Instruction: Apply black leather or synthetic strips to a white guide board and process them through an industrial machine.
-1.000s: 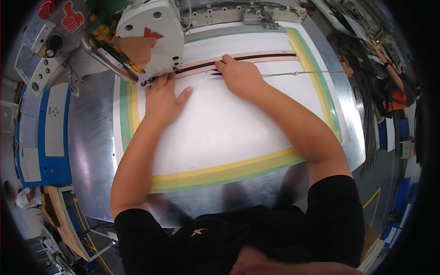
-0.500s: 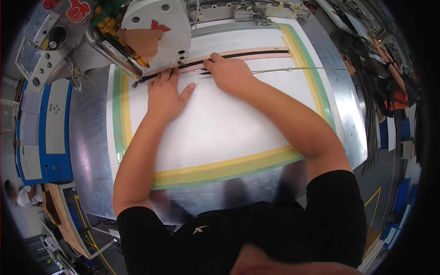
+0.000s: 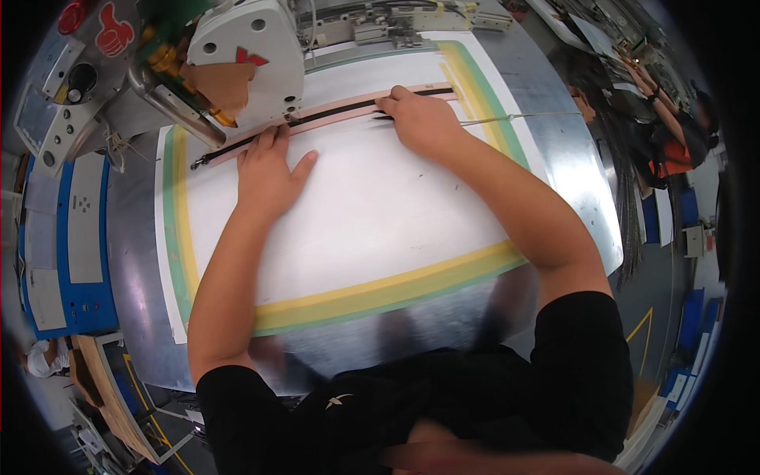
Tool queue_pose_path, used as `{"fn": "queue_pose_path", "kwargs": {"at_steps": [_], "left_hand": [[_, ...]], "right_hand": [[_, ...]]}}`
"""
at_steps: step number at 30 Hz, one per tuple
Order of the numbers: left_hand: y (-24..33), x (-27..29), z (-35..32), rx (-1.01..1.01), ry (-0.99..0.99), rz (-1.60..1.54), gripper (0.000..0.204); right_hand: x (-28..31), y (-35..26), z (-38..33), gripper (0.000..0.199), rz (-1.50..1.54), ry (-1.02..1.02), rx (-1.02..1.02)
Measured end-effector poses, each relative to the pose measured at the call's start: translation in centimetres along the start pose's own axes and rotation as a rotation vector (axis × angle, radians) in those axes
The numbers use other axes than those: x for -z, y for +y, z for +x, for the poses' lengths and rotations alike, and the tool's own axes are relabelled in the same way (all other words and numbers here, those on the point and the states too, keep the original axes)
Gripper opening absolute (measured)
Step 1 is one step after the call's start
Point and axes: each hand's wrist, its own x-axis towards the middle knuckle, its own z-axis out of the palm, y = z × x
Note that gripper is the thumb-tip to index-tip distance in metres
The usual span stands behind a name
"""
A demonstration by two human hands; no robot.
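Note:
A long black zipper (image 3: 348,107) lies on a pink strip (image 3: 332,117), slanting across the white work sheet (image 3: 340,229). Its metal pull (image 3: 198,164) shows at the left end. My left hand (image 3: 269,170) rests flat over the zipper's left part, fingers stretched and thumb spread. Further right, my right hand (image 3: 423,123) is closed, its fingertips at the zipper's lower edge. Dark pointed snips (image 3: 383,117) stick out from under its fingers, and a thin cord (image 3: 514,116) runs from that hand to the right. The snips' handles are hidden.
The white sewing machine head (image 3: 252,55) stands just beyond my left hand, with a metal tube (image 3: 178,107) beside it. Yellow and green tape (image 3: 372,289) borders the sheet on the metal table (image 3: 570,178). A control panel (image 3: 59,111) stands left; another person's arm (image 3: 665,111) shows far right.
The view has shifted, so the machine and table appear further left. My right hand has slid right along the zipper with the snips, away from my left hand, which stays flat on it.

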Motion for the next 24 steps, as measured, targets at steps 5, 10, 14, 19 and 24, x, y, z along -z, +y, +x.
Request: {"fn": "queue_pose_path", "kwargs": {"at_steps": [5, 10, 14, 19, 24], "left_hand": [[0.1, 0.2, 0.0, 0.020, -0.029, 0.016, 0.068], [-0.4, -0.2, 0.0, 0.010, -0.015, 0.029, 0.068], [-0.7, -0.2, -0.1, 0.000, -0.002, 0.034, 0.068], [-0.8, 0.0, -0.1, 0.005, -0.010, 0.027, 0.068], [-0.8, 0.0, -0.1, -0.002, -0.001, 0.032, 0.068]], "right_hand": [[0.4, 1.9, -0.8, 0.040, -0.023, -0.007, -0.063], [0.2, 3.5, -1.2, 0.043, -0.053, 0.012, -0.087], [0.1, 4.3, -1.6, 0.044, -0.055, 0.009, -0.109], [-0.3, 3.6, -1.3, 0.044, -0.035, 0.035, -0.094], [-0.3, 2.5, -0.9, 0.043, -0.024, 0.022, -0.039]]}}
